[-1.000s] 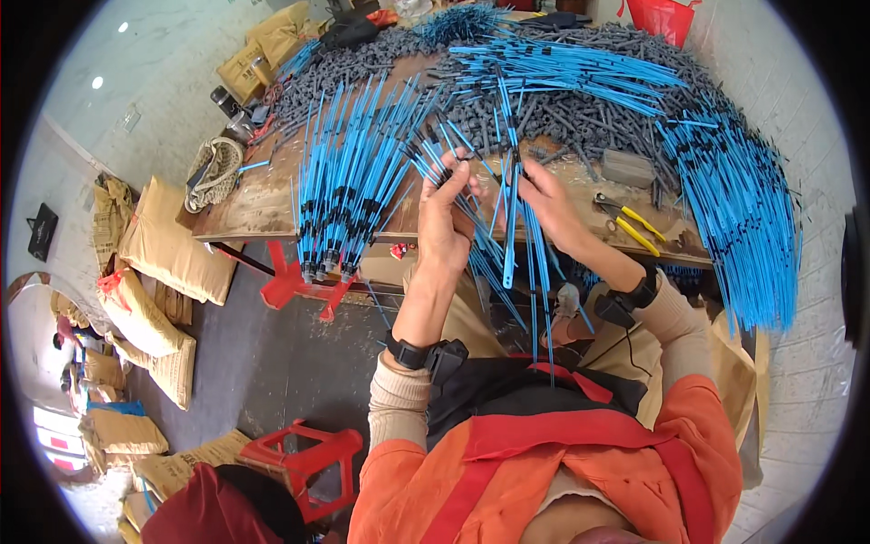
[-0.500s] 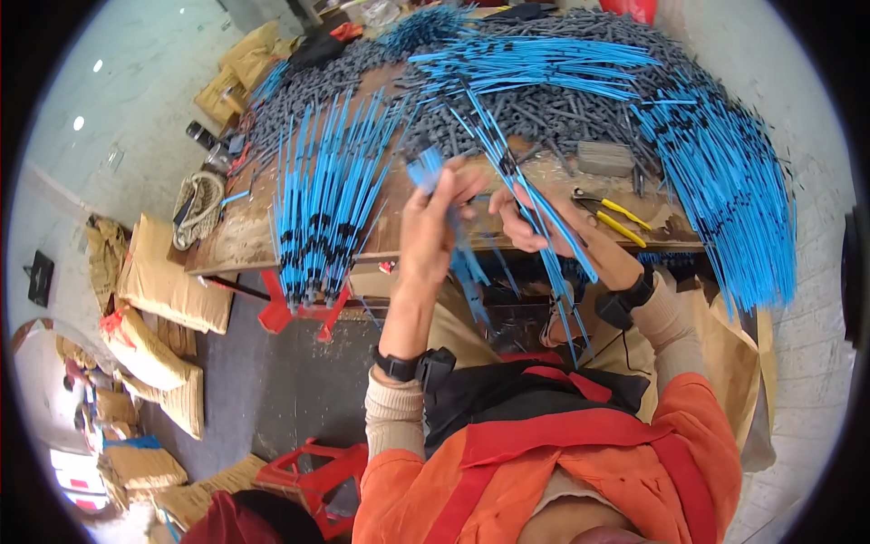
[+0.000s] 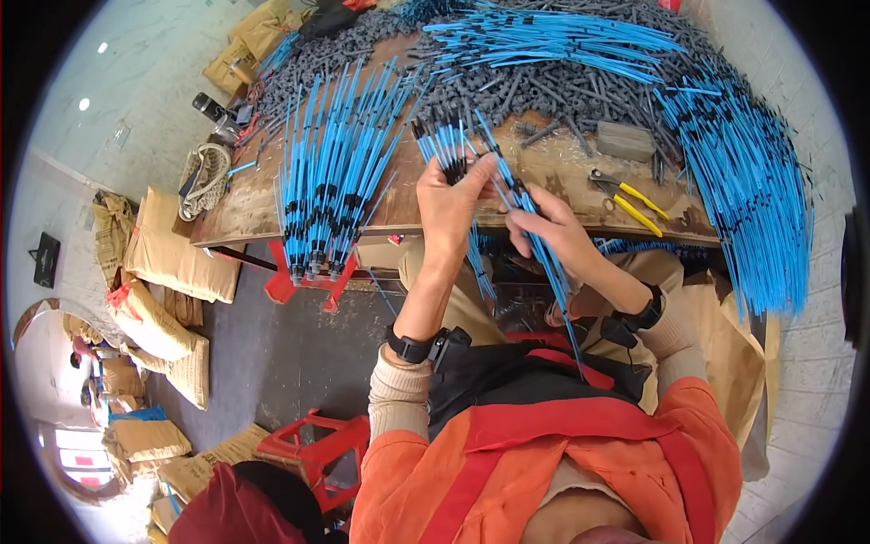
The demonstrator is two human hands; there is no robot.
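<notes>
Gripping blue cables (image 3: pixel 450 145), left hand (image 3: pixel 453 204) beside tan sacks (image 3: pixel 172 258).

On the tabletop (image 3: pixel 580 177), a cable bundle (image 3: pixel 331 172) lies left, pliers (image 3: pixel 625 195) right (near the edge), a connector heap (image 3: pixel 544 86) behind.

Left hand (image 3: pixel 450 210) covers middle of blue wire bunch (image 3: pixel 444 145). Small black parts on wires too tiny to tell. Grey pile (image 3: pixel 580 86) runs past top edge. Right fingertips (image 3: pixel 518 243) hidden behind wires.
</notes>
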